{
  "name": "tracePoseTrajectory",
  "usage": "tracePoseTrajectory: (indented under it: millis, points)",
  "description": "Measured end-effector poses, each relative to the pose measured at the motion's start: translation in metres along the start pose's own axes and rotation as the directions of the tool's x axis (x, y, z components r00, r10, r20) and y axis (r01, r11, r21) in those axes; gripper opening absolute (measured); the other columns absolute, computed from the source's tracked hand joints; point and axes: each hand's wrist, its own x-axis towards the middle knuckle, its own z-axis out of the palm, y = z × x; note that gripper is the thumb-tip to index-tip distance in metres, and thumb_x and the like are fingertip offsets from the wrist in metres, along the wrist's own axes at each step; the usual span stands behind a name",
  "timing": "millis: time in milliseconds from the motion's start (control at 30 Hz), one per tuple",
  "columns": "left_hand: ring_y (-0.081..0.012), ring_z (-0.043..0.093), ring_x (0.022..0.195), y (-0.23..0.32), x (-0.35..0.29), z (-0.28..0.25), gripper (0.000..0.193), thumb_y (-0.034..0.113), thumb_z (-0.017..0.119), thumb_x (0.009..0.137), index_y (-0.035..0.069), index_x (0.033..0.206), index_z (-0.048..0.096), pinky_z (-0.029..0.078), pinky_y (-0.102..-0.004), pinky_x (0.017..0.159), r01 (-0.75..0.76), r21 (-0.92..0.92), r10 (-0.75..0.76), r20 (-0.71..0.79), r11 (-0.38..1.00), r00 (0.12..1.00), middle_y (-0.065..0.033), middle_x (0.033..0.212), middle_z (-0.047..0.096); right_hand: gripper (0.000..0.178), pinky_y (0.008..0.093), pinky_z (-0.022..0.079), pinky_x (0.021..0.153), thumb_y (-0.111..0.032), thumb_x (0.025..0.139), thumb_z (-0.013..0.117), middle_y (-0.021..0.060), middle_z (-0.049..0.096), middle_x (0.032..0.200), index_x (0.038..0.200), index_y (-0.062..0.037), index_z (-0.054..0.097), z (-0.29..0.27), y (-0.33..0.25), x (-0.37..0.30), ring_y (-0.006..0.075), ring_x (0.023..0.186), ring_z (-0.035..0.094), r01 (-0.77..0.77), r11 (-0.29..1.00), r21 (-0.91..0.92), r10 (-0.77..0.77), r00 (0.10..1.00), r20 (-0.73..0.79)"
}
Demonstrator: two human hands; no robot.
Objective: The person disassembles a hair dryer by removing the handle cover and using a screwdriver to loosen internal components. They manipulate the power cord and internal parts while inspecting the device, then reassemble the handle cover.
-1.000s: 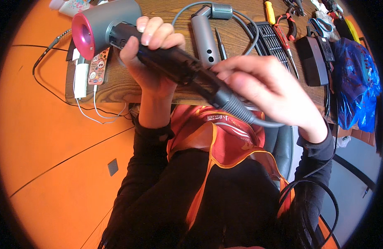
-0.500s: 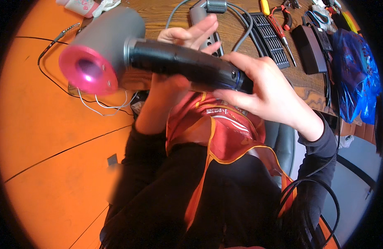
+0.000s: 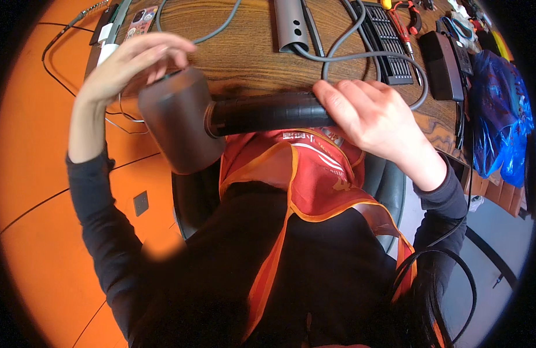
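Note:
A hair dryer lies sideways in front of me, with its grey barrel-shaped head (image 3: 181, 124) at the left and its black handle (image 3: 268, 114) reaching right. My right hand (image 3: 369, 113) wraps round the handle's far right end, thumb on the near side, hiding that tip. Over the upper rim of the head hovers my left hand (image 3: 134, 61), fingers loosely bent and apart; whether a fingertip touches the rim I cannot tell. Beyond the handle, a silver-grey tubular shell (image 3: 289, 29) with round holes lies on the table. The head is slightly blurred by motion.
The wooden table (image 3: 244, 64) carries a looping grey cord (image 3: 416, 72), a black bit case (image 3: 390, 49), a red screwdriver (image 3: 400, 28) and a dark box (image 3: 439, 64). A blue plastic bag (image 3: 500, 116) is at the right edge. A phone (image 3: 141, 22) lies at the far left.
The dryer's head has turned, so its pink ring end no longer shows, and it has shifted right and down. My left hand has moved from around the handle to the head's far side.

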Motion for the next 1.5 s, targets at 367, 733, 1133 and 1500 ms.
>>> tracePoseTrajectory:
  millis: [367, 733, 1133, 1500]
  points:
    - [-0.0176, 0.054, 0.057, 0.0, 0.078, 0.118, 0.032, 0.023, 0.069, 0.064, -0.002, 0.08, 0.056, 0.042, -0.0296, 0.054, -0.075, 0.094, 0.04, 0.333, 0.993, 0.942, -0.0101, 0.061, 0.056, 0.034, 0.0265, 0.044, 0.051, -0.017, 0.07, 0.057, 0.0033, 0.046, 0.066, 0.101, -0.0034, 0.051, -0.013, -0.024, 0.009, 0.017, 0.055, 0.053, -0.187, 0.98, 0.07, 0.169, 0.963, 0.211]
    - [-0.0333, 0.055, 0.065, -0.012, 0.054, 0.156, 0.039, 0.016, 0.068, 0.057, -0.001, 0.088, 0.051, 0.044, -0.0357, 0.056, -0.281, 0.151, 0.312, -0.248, 0.948, 0.917, -0.0164, 0.071, 0.057, 0.049, 0.0354, 0.035, 0.067, -0.038, 0.05, 0.072, 0.0074, 0.055, 0.062, 0.077, 0.0021, 0.06, -0.07, 0.01, 0.014, 0.0213, 0.059, 0.051, -0.145, 0.946, 0.29, 0.117, 0.987, 0.111]
    - [-0.0278, 0.061, 0.066, 0.014, 0.095, 0.199, 0.036, 0.01, 0.073, 0.058, 0.003, 0.086, 0.052, 0.047, -0.0312, 0.057, -0.451, -0.027, 0.318, -0.673, 0.892, 0.668, -0.014, 0.071, 0.059, 0.057, 0.0388, 0.045, 0.069, -0.03, 0.07, 0.061, 0.0224, 0.056, 0.075, 0.11, -0.0022, 0.032, -0.033, 0.008, 0.0, 0.0272, 0.064, 0.058, -0.321, 0.565, 0.76, 0.69, 0.689, -0.222]
    - [-0.0305, 0.06, 0.073, 0.0, 0.11, 0.221, 0.044, 0.008, 0.074, 0.057, 0.003, 0.093, 0.05, 0.047, -0.0341, 0.062, -0.386, -0.056, 0.21, -0.762, 0.921, 0.612, -0.0146, 0.078, 0.059, 0.069, 0.0357, 0.053, 0.055, -0.021, 0.084, 0.048, 0.0296, 0.057, 0.076, 0.134, -0.0073, 0.003, -0.001, -0.011, 0.008, 0.0309, 0.059, 0.061, -0.016, 0.483, 0.875, 0.657, 0.668, -0.35]
